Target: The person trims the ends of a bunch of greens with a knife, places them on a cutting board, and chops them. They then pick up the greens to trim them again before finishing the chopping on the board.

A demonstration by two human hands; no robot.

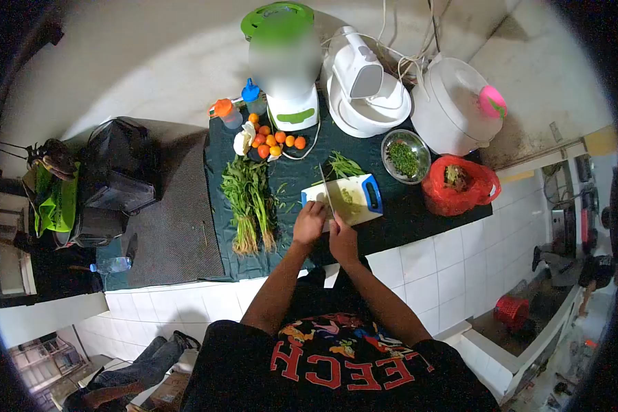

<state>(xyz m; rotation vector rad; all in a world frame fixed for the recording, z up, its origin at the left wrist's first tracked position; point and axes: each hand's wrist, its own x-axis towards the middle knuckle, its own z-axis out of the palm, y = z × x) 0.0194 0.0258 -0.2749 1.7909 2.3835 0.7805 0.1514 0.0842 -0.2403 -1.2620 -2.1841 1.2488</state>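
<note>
On the dark green cloth lies a white cutting board with blue ends, chopped green bits on it. My right hand is closed round the handle of a knife, whose blade points away from me across the board. Just left of the blade, my left hand rests on the board's left part with fingers bent together; what lies under them is hidden. Long green stalks lie at the board's far edge. Bunches of leafy greens with roots are to the left. A clear bowl holds chopped greens.
Orange tomatoes, a green-and-white blender and a white stand mixer stand behind. At right are a red plastic bag and a large white container. Black bags sit left. Other people are at the lower left and far right.
</note>
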